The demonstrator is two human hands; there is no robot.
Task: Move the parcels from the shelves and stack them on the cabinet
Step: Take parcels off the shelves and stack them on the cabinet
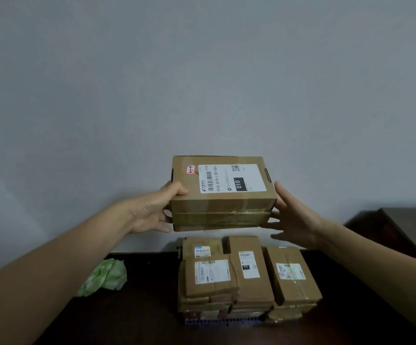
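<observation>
Plain grey wall fills the upper part of the head view, above a dark wooden cabinet whose top runs across the bottom of the frame. A person holds a cardboard parcel in the air in front of the wall, directly above a stack of parcels and clear of it. The left hand grasps the carton's left end, thumb hooked over the top edge and fingers curled beneath. The right hand is spread at the carton's right end with its fingers straight, the lower ones reaching toward the bottom edge; whether the palm actually bears on the cardboard cannot be told. The carton is level, bound with clear tape along its front face, and carries a white shipping label printed "010-010-L30-551" beside a small red-edged sticker with handwriting. Below, the stacked brown cartons stand several layers deep in three piles side by side on the cabinet, each top box showing a white label; the rightmost top box lies slightly skewed. A blue strip shows along the foot of the stack. A crumpled green wad lies on the cabinet top to the left, well apart from the cartons. Another dark piece of furniture stands against the wall at the right.
</observation>
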